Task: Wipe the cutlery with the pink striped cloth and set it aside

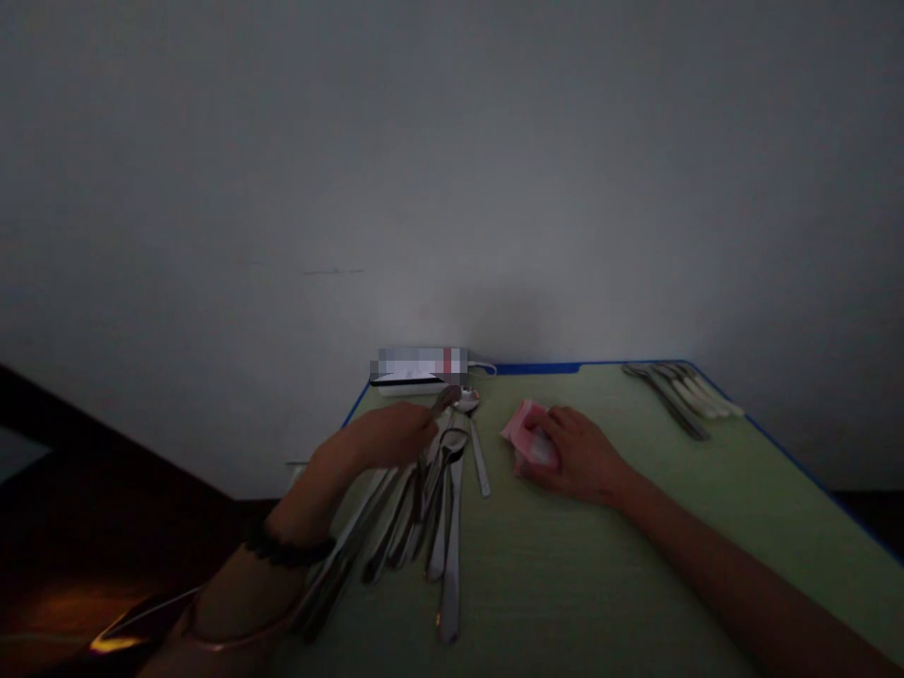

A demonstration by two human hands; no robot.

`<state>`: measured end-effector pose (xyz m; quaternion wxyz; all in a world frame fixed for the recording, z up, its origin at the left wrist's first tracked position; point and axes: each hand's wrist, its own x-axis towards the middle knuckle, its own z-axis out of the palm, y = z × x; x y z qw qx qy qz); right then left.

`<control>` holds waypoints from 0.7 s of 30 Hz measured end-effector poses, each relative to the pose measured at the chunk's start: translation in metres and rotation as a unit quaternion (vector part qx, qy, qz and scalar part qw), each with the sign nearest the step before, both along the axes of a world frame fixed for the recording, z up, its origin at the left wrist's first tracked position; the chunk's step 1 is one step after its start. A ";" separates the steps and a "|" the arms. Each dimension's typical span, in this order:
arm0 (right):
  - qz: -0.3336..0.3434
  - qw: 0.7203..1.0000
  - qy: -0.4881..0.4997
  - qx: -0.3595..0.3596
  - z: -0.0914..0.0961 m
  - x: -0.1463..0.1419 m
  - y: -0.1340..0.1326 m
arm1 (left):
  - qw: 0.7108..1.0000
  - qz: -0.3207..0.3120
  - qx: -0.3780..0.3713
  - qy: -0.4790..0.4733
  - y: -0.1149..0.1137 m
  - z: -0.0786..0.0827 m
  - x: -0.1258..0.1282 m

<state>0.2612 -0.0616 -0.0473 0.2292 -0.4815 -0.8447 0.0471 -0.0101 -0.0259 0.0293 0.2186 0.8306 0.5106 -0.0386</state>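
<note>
My left hand is closed over the pile of cutlery at the left of the table. From its fingers sticks out the head of what looks like a spoon; its handle is hidden by the hand. Beneath and beside that hand, several metal spoons and other utensils lie with their handles toward me. One spoon lies slightly apart on the pile's right side. My right hand grips a folded pink and white cloth, resting on the table right of the pile.
The pale green table has a blue edge and stands against a grey wall. At its back left sits a white device or box with a cable. Several forks or spoons, some white-handled, lie at the back right.
</note>
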 end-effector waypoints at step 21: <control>-0.147 0.852 0.497 -0.068 -0.018 0.036 0.023 | 0.885 0.098 -0.158 -0.427 -0.066 -0.072 0.104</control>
